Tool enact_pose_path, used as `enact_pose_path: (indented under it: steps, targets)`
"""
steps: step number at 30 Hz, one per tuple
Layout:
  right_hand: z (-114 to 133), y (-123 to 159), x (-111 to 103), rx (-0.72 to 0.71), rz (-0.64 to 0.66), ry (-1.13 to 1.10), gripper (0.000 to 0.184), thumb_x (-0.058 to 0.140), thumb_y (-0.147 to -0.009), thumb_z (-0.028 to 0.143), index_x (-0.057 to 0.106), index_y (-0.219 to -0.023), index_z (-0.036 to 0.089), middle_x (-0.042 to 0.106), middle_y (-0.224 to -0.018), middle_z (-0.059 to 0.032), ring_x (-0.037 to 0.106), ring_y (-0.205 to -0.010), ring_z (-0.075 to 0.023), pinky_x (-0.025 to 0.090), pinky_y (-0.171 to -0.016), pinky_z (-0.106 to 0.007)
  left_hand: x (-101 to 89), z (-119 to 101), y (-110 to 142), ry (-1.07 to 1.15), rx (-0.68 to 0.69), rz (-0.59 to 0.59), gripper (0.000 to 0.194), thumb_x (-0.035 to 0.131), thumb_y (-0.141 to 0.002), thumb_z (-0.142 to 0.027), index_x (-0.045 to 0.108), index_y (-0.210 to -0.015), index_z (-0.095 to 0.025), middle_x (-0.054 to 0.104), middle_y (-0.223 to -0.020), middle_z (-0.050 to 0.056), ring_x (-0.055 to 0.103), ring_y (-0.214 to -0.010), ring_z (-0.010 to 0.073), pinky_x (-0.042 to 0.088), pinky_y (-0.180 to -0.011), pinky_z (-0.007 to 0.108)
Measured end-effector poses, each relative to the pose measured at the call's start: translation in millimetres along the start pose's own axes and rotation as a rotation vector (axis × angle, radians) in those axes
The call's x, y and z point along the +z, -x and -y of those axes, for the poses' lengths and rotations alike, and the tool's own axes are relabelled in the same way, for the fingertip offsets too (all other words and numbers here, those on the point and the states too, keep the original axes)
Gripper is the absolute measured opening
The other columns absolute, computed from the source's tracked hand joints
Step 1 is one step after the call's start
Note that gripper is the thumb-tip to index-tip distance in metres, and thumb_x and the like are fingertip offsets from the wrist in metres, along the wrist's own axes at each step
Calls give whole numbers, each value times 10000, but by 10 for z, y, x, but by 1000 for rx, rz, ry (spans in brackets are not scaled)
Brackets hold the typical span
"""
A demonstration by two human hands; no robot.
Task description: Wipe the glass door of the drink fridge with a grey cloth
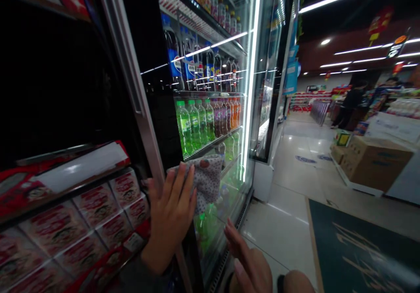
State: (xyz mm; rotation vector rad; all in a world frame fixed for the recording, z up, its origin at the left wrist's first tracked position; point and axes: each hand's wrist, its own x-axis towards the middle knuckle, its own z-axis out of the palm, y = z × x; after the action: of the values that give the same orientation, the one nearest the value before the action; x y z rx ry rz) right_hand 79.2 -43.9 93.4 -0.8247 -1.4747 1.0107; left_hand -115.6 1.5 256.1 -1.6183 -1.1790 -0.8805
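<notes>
My left hand [173, 214] holds a pale dotted cloth [210, 181] pressed against the glass door [226, 201] of a drinks fridge, beside the metal door frame [152, 146]. Its fingers are stretched along the cloth, which hangs out to their right with a brown spot near its top edge. Lower and to the right, my right hand [247, 258] is open in front of the glass, with nothing in it. Behind the door stand green bottles [193, 122], dark cola bottles [188, 58] and orange bottles [235, 112] on lit shelves.
A rack of red-and-white packages [95, 205] stands close at the left. To the right are a dark green mat [361, 245] on the tiled floor [278, 223] and cardboard boxes [374, 164] on a low white platform. A person in dark clothes [349, 102] stands far back. My knee [297, 282] shows below.
</notes>
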Motion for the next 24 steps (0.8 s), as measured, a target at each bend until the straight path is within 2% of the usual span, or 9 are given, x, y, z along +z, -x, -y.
enact_pose_path:
  steps: [4, 6, 10, 13, 15, 17, 20, 22, 24]
  targets:
    - [531, -395, 273, -113, 120, -11, 581, 518, -1000, 545, 402, -1564, 468, 278, -1719, 53, 245, -1595, -262, 247, -1288, -550, 70, 28, 190, 44, 10, 37, 844, 590, -970, -151, 129, -1677, -182, 299, -1644, 131, 71, -1582, 261, 96, -1331, 518]
    - [767, -549, 379, -72, 164, 16, 611, 509, -1004, 566, 369, -1586, 445, 201, -1736, 62, 174, -1609, -247, 202, -1301, -535, 69, 49, 293, 89, 21, 65, 844, 563, -959, -117, 128, -1679, -175, 302, -1651, 131, 78, -1584, 276, 98, -1326, 523]
    - [968, -738, 578, 89, 237, 23, 746, 408, -1012, 647, 203, -1655, 330, 80, -1754, 44, 45, -1622, -215, 104, -1321, -491, -13, 133, 472, 156, 84, 71, 826, 509, -949, -117, 114, -1675, -117, 35, -1722, 143, 30, -1596, 289, 91, -1316, 449]
    - [954, -906, 640, 79, 264, 40, 784, 355, -1029, 640, 34, -1666, 316, -52, -1750, 72, -51, -1618, -177, 50, -1329, -461, -76, 241, 643, 151, 139, 94, 791, 449, -968, -193, 101, -1667, -72, 31, -1721, 167, 71, -1594, 276, 336, -1254, 426]
    - [869, -1099, 616, 44, 190, 63, 823, 352, -1025, 648, -14, -1667, 285, -79, -1754, 57, -70, -1619, -163, 18, -1331, -447, -101, 311, 777, 119, 161, 106, 801, 452, -965, -223, 95, -1655, -26, 86, -1699, 198, 159, -1574, 290, 559, -1076, 401]
    - [693, -1346, 562, 41, 24, 65, 908, 366, -991, 695, 5, -1674, 217, -36, -1767, -4, -34, -1630, -173, 0, -1333, -439, -122, 360, 893, 90, 188, 141, 809, 463, -961, -237, 105, -1642, 14, 206, -1643, 253, 371, -1486, 337, 654, -891, 398]
    - [272, -1666, 483, 156, -252, -36, 1072, 479, -867, 773, 140, -1667, 147, 117, -1766, -103, 101, -1636, -237, 65, -1340, -443, -157, 396, 983, 74, 220, 229, 811, 427, -967, -232, 59, -1634, 47, 514, -1441, 308, 661, -1206, 358, 675, -797, 411]
    - [-34, -1759, 445, 304, -405, -159, 1079, 607, -759, 779, 344, -1598, 155, 343, -1697, -151, 269, -1598, -300, 263, -1304, -467, -177, 413, 994, 71, 233, 271, 815, 399, -970, -223, 13, -1624, 71, 642, -1292, 301, 715, -1113, 344, 676, -786, 400]
    - [-279, -1757, 415, 391, -463, -239, 923, 656, -726, 766, 542, -1433, 183, 642, -1448, -170, 544, -1428, -341, 531, -1107, -479, -185, 440, 999, 70, 256, 284, 803, 376, -977, -228, 7, -1620, 81, 669, -1253, 294, 723, -1103, 335, 674, -783, 391]
